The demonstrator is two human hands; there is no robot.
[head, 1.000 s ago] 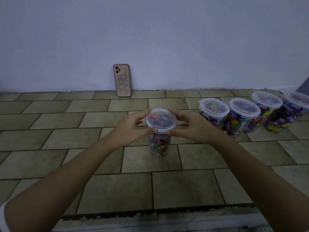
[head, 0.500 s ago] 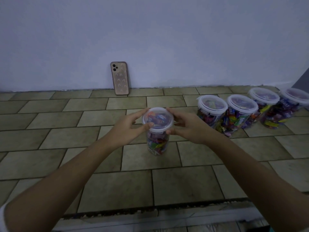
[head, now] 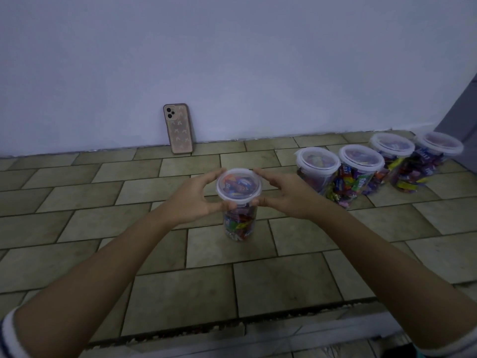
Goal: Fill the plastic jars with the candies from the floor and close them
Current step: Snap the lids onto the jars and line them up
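Observation:
A clear plastic jar (head: 239,223) full of colourful wrapped candies stands upright on the tiled floor in the middle of the view. A clear round lid (head: 238,186) sits on its top. My left hand (head: 192,200) grips the lid's rim from the left, thumb at the near edge and fingers at the far edge. My right hand (head: 285,196) grips the rim from the right in the same way.
Several lidded jars full of candies (head: 358,174) stand in a row at the right, near the wall. A phone in a pink case (head: 178,129) leans upright against the wall. A raised step edge (head: 232,329) runs across the near floor.
Both hands stay on the lid's rim and the jar stands in the same place. My view has shifted slightly.

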